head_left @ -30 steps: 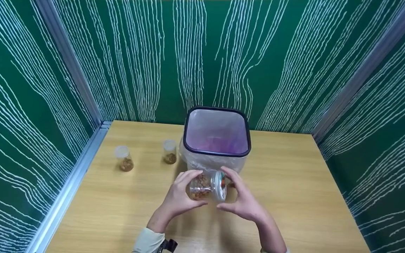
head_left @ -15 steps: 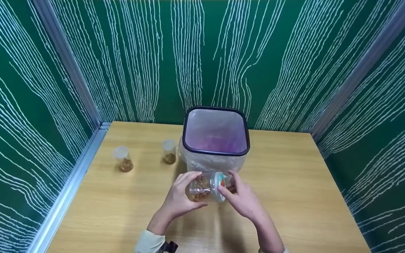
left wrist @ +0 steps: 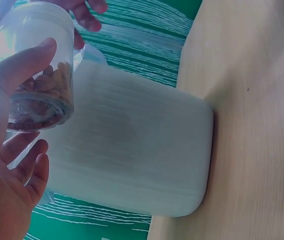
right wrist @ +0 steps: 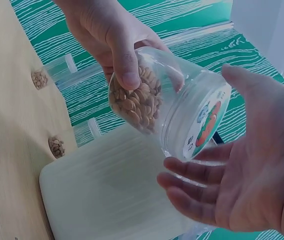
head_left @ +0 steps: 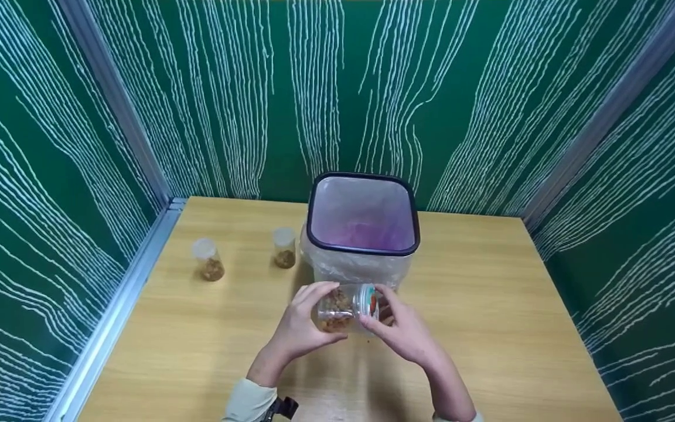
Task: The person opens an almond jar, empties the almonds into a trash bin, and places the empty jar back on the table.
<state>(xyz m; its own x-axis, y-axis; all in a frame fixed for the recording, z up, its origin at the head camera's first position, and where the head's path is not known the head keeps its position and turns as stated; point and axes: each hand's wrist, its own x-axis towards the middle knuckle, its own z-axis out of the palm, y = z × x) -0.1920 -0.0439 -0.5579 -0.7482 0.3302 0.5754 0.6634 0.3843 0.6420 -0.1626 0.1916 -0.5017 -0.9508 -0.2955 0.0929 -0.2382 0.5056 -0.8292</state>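
Note:
A clear jar (head_left: pixel 336 309), part filled with brown nuts, lies on its side in the air above the table. My left hand (head_left: pixel 299 325) grips its body, the thumb (left wrist: pixel 39 55) pressed on the wall. At the other end, my right hand (head_left: pixel 405 334) holds the lid (right wrist: pixel 208 122), which carries a coloured label, between thumb and fingers. In the right wrist view the thumb (right wrist: pixel 237 77) is at one edge of the lid and the fingertips (right wrist: pixel 174 164) are at the opposite edge. The lid is on the jar.
Just beyond the jar stands a white bin (left wrist: pixel 132 135) with a dark rim (head_left: pixel 364 252) and a plastic liner. Two smaller clear jars with nuts, a far-left jar (head_left: pixel 208 261) and a nearer jar (head_left: pixel 284 249), stand left of it. Green walls enclose the wooden table (head_left: pixel 478 281).
My right hand has moved in from a wider spread, and its thumb and fingers have come onto the lid. My left hand keeps its grip on the jar, almost in place.

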